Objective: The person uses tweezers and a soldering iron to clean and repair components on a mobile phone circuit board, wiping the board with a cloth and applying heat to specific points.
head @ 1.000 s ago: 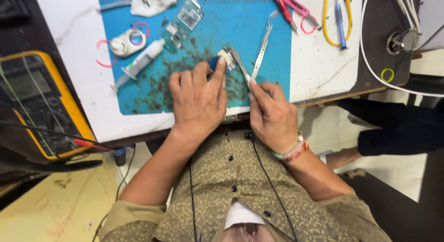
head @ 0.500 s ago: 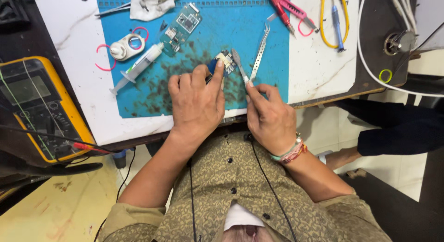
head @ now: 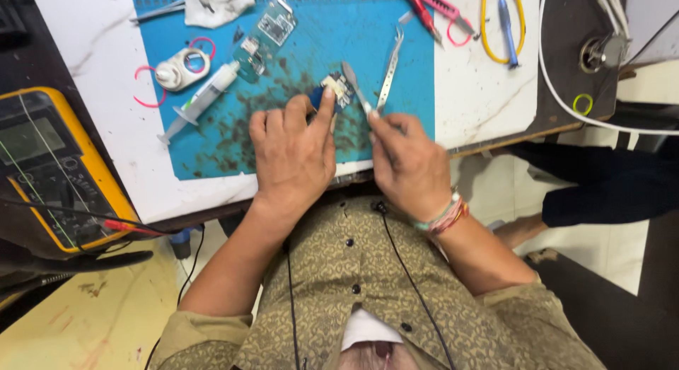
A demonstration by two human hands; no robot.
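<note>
My left hand (head: 293,154) rests on a stained blue work mat (head: 297,30), its index fingertip pressing down a small circuit board with a blue part (head: 331,89). My right hand (head: 407,161) grips a thin metal spatula tool (head: 356,88), whose flat tip lies against the right edge of that board. A pair of metal tweezers (head: 389,67) lies on the mat just right of the tool, beside my right fingers.
On the mat lie a syringe (head: 201,101), a white reel with pink wire (head: 177,71), a second circuit board (head: 265,32) and a cloth (head: 216,2). A yellow multimeter (head: 49,165) sits left. Red cutters (head: 431,3), yellow-handled pliers (head: 498,23) and white cables (head: 566,101) lie right.
Both hands stayed on the small board; the left index finger has stretched further onto it and the tool tip shifted slightly along its edge. The camera view has drifted a little.
</note>
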